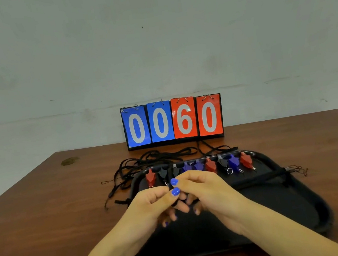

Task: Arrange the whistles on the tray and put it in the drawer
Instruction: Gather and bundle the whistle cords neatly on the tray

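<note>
Your left hand (151, 205) and right hand (203, 190) meet over the black tray (306, 201), fingers curled in close together. You seem to pinch something small and dark between them, but I cannot tell what it is. Whistles (211, 165), red, black and blue, sit in a row along the tray's far edge. Black cords (146, 161) lie tangled on the table (44, 208) behind the tray. A scoreboard (173, 120) reads 0060.

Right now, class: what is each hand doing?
Left hand: fingers curled, meeting the right; any held item cannot be told.
Right hand: the same, above the tray.
</note>
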`<state>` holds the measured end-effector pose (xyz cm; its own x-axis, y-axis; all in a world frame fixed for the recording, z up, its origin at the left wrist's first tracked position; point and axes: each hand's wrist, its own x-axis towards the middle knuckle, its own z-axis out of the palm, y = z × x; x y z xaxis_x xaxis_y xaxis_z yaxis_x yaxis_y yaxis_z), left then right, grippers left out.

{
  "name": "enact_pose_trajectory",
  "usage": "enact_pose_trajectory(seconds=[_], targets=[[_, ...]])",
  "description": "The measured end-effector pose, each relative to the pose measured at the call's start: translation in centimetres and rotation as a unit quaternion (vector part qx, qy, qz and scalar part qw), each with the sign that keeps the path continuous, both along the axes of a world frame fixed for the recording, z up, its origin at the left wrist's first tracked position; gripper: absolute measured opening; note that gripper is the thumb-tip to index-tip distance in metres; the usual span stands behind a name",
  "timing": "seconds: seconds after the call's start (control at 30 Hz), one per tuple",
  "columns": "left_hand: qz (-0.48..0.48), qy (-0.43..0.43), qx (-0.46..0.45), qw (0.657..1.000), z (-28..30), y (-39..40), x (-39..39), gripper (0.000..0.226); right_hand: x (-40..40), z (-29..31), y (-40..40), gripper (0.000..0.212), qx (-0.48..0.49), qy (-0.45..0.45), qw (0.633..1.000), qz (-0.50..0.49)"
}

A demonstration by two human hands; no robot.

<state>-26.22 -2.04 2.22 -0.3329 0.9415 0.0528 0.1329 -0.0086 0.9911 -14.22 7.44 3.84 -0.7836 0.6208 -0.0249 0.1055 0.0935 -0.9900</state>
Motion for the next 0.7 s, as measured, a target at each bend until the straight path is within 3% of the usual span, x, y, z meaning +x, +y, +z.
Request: enact_pose_trajectory(seconds=[0.27, 0.37, 0.47, 0.7], targets=[[-0.048, 0.037, -0.035, 0.998, 0.0, -0.1, 0.3, 0.022, 0.3, 0.4, 0.9, 0.029, -0.196, 0.064, 0.975, 0.086], [-0.008, 0.068, -0.028, 0.997, -0.1, 0.0, 0.1, 0.020, 0.6, 0.9, 2.2, 0.043, -0.277, 0.128, 0.948, 0.091], [0.036, 0.068, -0.009, 0.997, 0.0, 0.0, -0.5, 0.020, 1.1, 1.5, 3.4, 0.035, -0.329, 0.193, 0.921, 0.073], [0.106, -0.040, 0.063, 0.992, 1.3, -0.4, -1.8, 0.022, 3.7, 4.1, 6.4, 0.026, -0.348, 0.324, 0.879, 0.045]])
